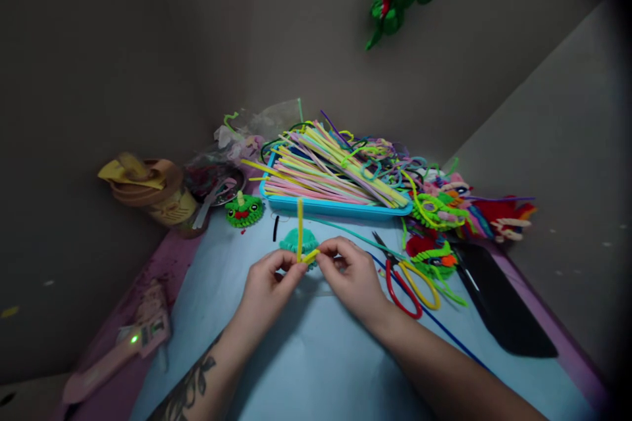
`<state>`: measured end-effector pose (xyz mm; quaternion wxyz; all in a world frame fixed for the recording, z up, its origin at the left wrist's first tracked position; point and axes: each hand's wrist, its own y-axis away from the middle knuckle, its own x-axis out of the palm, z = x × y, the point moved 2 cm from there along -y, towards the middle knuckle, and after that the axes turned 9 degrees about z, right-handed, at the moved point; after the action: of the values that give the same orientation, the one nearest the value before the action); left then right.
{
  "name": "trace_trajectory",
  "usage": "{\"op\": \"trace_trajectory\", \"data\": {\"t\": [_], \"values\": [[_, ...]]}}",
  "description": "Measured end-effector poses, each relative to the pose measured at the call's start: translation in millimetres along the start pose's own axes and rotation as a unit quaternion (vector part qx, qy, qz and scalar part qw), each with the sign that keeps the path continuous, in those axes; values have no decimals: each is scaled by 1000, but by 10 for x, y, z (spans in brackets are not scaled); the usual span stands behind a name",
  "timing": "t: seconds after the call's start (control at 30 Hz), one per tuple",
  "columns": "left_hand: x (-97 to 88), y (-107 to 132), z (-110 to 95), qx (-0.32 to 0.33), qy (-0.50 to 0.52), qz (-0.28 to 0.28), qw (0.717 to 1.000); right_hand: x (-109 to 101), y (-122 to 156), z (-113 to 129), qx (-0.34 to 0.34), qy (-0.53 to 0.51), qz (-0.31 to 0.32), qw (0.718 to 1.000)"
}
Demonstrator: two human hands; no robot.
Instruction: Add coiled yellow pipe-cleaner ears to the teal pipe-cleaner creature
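Both hands meet over the middle of the table around a yellow pipe cleaner. One length of it stands upright, and a short bent part runs sideways toward the right. My left hand pinches it at the bend between thumb and finger. The short end is pinched by the fingertips of my right hand. Just behind the fingers lies a round teal fuzzy piece, partly covered by the hands and the pipe cleaner. Scissors with red and yellow handles lie right of my right hand.
A blue tray heaped with pipe cleaners stands at the back. To the left are a lidded cup, a green fuzzy face and a pink glue gun with a lit green light. A black phone-like slab and colourful fuzzy pieces lie right.
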<state>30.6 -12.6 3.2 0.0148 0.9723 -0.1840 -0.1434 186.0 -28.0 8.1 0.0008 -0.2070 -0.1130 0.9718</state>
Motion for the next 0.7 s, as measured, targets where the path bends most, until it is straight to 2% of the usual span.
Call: {"op": "trace_trajectory", "data": {"t": [0.1,0.17,0.3,0.4,0.57,0.7], "values": [[-9,3,2,14,-15,-25,999,-19,4,35,-17,61,0,998],[-15,3,-4,12,-7,-32,999,-21,-9,32,3,65,6,998],[-9,-5,-23,-4,52,-12,999,-14,-43,-18,81,4,23,996],[-1,-15,-32,-1,112,7,994,-18,-59,-43,108,-40,22,993],[2,-33,-9,-19,178,4,984,-18,-61,-38,111,-43,21,993],[17,-38,9,-51,205,13,977,21,-45,-20,94,-32,48,994]]}}
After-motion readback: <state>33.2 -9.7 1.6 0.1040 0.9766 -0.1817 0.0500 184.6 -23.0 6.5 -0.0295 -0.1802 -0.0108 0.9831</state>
